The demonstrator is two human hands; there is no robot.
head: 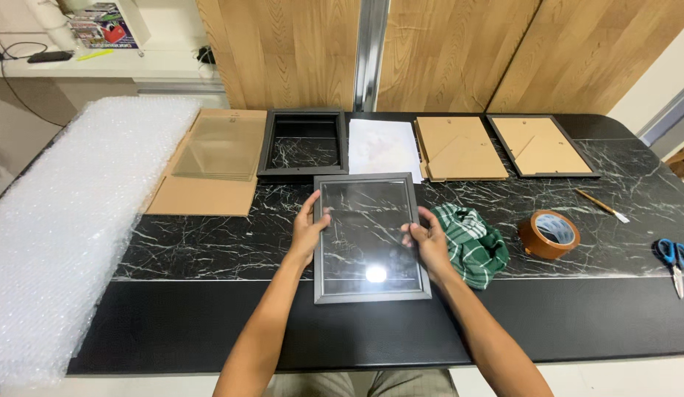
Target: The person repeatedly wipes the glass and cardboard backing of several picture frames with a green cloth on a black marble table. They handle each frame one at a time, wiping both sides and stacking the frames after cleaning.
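Observation:
A grey picture frame (367, 179) with a glass pane lies flat on the black marble table (209, 242) in front of me. My left hand (310, 228) grips its left edge, thumb on the glass. My right hand (430, 239) grips the right edge the same way. A ceiling light reflects in the pane near the frame's lower part. A crumpled green checked cloth (474, 242) lies right beside my right hand.
Bubble wrap (70, 220) covers the table's left end. Along the back lie a glass sheet on cardboard (213, 158), an empty dark frame (303, 143), white paper (382, 147), a backing board (460, 147) and a face-down frame (542, 145). Brown tape roll (549, 234), brush (601, 204), blue scissors (674, 259) lie right.

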